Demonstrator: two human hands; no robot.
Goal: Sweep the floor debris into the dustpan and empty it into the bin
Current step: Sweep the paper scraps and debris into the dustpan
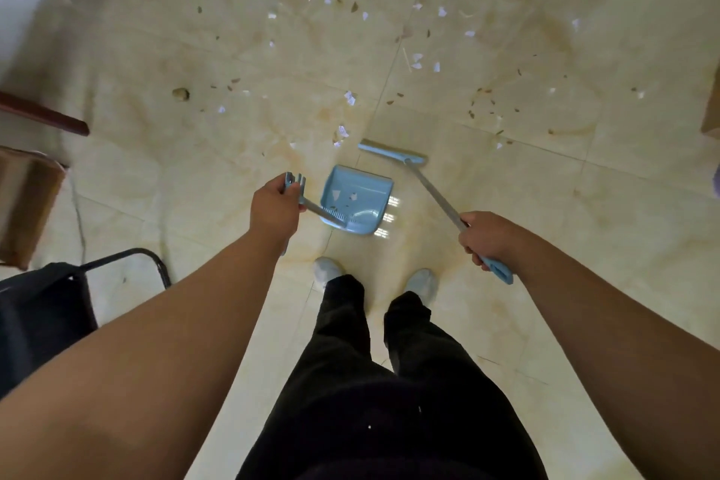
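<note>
The blue dustpan (355, 199) sits on the floor (545, 207) just in front of my feet, mouth turned away from me; I can read no words or labels on it; inside it lie a few white paper bits and some small dark crumbs. My left hand (274, 208) is closed tight around the top of the dustpan's long handle (319, 211), fingers wrapped all the way round. Just past the pan, to its right, the blue broom head (391, 153) rests low at the floor; its thin grey stick runs back to my right hand (487, 238), which is clenched around the blue grip at the end. Lots of debris (350, 97) is spread over the pale tiles beyond the pan and broom; white paper scraps, little brown leaf bits and a few thin sticks. My white shoes (327, 271) and black trousers are below the pan. On my left stand dark red wooden legs (43, 114), a brown box (27, 203) and a black chair (43, 308) with a metal frame.
</note>
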